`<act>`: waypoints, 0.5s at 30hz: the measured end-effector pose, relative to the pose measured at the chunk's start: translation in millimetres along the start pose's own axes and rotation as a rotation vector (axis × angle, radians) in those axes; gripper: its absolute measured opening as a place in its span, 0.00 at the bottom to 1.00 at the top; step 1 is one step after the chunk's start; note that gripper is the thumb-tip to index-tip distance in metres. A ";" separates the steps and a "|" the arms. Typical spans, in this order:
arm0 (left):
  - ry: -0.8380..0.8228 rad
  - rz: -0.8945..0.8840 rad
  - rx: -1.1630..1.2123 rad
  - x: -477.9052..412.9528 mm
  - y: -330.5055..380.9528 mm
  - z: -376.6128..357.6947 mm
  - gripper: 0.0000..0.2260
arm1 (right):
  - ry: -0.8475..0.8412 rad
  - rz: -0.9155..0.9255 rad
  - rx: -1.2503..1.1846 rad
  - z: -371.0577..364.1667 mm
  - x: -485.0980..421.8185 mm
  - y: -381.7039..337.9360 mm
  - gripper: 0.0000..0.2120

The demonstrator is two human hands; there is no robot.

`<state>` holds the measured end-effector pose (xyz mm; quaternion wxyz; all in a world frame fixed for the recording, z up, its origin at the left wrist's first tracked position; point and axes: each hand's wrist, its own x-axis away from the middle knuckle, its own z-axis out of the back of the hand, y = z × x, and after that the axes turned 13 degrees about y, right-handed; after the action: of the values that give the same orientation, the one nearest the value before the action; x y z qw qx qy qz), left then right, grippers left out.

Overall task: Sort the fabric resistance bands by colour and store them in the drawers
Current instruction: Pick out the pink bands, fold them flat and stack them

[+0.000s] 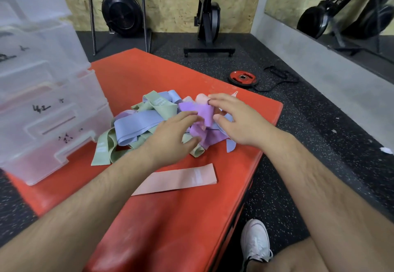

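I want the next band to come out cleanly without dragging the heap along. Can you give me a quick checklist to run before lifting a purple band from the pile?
1. Purple band gripped: cannot tell; left hand and right hand both touch it, but motion blur hides the grip.
2. Band free of the pile: not ok; green, blue and purple bands overlap it.
3. Sorting started: ok; one pink band lies flat, apart from the heap.
4. Drawer unit ready to receive: not ok; the drawers look shut.
5. Bare space on the red bench: ok.
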<state>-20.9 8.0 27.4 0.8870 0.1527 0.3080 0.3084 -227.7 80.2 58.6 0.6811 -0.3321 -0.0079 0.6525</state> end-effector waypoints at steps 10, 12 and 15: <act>0.176 0.178 -0.068 -7.1 -15.2 34.6 0.20 | 0.078 0.033 -0.016 -19.0 -17.8 -20.8 0.27; 0.167 0.203 -0.102 -4.7 -17.8 38.5 0.19 | 0.070 0.034 0.018 -20.9 -18.0 -20.2 0.29; 0.157 0.247 -0.166 -3.2 -20.8 42.7 0.18 | 0.092 0.042 0.035 -19.7 -18.5 -21.5 0.28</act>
<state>13.9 -13.3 51.9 0.8251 0.0909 0.3286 0.4505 -202.6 56.5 61.0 0.6728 -0.3499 0.0417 0.6506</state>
